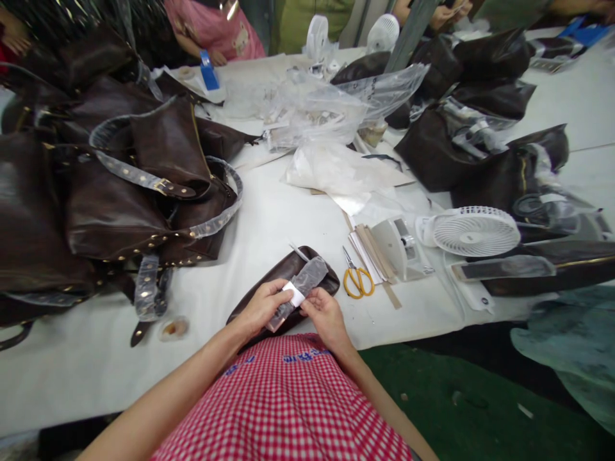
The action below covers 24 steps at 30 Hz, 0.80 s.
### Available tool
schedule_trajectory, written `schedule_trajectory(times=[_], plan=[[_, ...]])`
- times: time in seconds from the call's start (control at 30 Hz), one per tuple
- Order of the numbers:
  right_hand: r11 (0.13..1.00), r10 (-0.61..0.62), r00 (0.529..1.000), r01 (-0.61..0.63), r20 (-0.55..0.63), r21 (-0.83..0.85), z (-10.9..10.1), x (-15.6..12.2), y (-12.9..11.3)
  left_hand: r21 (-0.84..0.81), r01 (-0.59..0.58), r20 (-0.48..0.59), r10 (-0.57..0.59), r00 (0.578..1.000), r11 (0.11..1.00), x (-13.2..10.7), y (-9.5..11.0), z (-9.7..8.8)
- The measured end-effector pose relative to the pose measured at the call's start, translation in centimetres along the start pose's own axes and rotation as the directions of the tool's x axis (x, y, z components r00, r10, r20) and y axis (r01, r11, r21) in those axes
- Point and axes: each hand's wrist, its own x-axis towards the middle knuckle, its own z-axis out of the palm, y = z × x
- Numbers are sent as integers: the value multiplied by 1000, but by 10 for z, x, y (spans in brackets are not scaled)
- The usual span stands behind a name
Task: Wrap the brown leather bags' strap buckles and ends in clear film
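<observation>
White-covered worktable (91, 378), leather goods heaped across it: a person in a red gingham apron (283, 410) grips a plastic-wrapped strip (302, 286), circled by a white paper band (294, 294), just above a dark brown leather pouch (288, 269). The strip tilts, its lower end toward the person's left. The left hand (262, 307) is curled closed around it beside the band; the right hand (327, 317) is partly closed, its fingers pressed on the strip's other side.

Left of the strip, studded dark brown leather handbags (115, 211) lie piled, one strap sleeved in clear film (151, 288). Beyond it, clear plastic bags (312, 109) sit bunched, their contents too crinkled to tell. To its right lie yellow-handled scissors (358, 282), then a white desk fan (473, 230) and more dark handbags (480, 64). A co-worker in a pink top (214, 32) stands far beyond it.
</observation>
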Motion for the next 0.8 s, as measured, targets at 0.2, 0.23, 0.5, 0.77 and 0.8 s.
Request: schedule_trajectory(times=[0.2, 0.23, 0.5, 0.77, 0.8], plan=[[1000, -1, 999, 1, -36, 9, -2, -4, -6, 164, -127, 27, 124, 992, 978, 3, -7, -1], [1000, -21, 999, 21, -50, -11, -2, -5, -8, 187, -142, 30, 139, 990, 972, 4, -7, -1], [905, -261, 944, 165, -204, -392, -6, -6, -11, 292, -221, 67, 211, 975, 931, 0, -7, -3], [989, 125, 992, -125, 6, 83, -4, -17, -11, 353, -276, 132, 244, 961, 894, -5, -6, 2], [960, 202, 978, -209, 57, 185, -5, -19, -12, 356, -278, 140, 243, 960, 892, -6, -5, 2]])
